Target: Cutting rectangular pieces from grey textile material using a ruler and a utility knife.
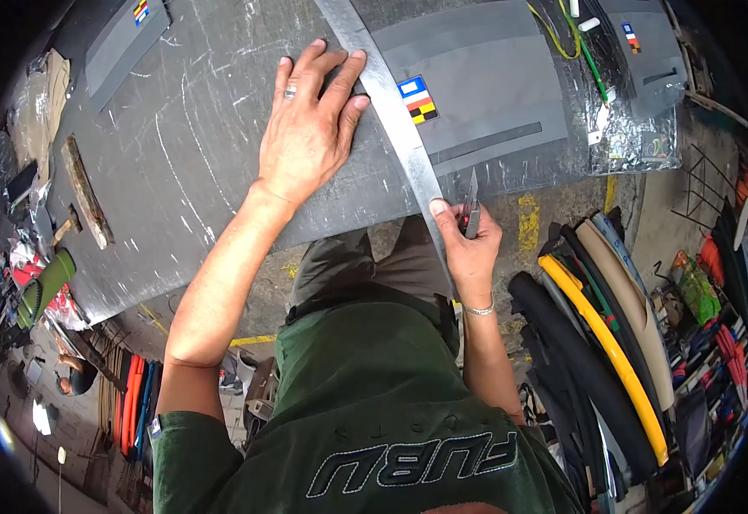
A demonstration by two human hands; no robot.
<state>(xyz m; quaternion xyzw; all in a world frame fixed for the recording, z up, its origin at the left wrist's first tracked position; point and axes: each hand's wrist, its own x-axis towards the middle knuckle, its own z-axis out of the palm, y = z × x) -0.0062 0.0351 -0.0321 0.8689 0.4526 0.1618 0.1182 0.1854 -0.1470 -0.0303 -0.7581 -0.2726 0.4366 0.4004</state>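
A long metal straightedge (388, 96) runs aslant over a dark grey sheet (494, 81) with a small colourful flag-like patch (418, 99) and a dark narrow strip near its front edge. My left hand (307, 133) lies palm down, fingers spread, its index fingertip and thumb at the straightedge's left edge. At the table's front edge, my right hand (474, 248) grips a utility knife (472, 218), blade pointing up and away. Its thumb presses against the straightedge's near end. The palm hides part of the knife's handle.
The dark, scratched table (211, 111) bears another grey piece (125, 51) far left, a wooden stick (87, 193) at left, and a green pencil (594, 68) and clear plastic (635, 141) at right. Fabric rolls, one a yellow roll (605, 351), stand right of me.
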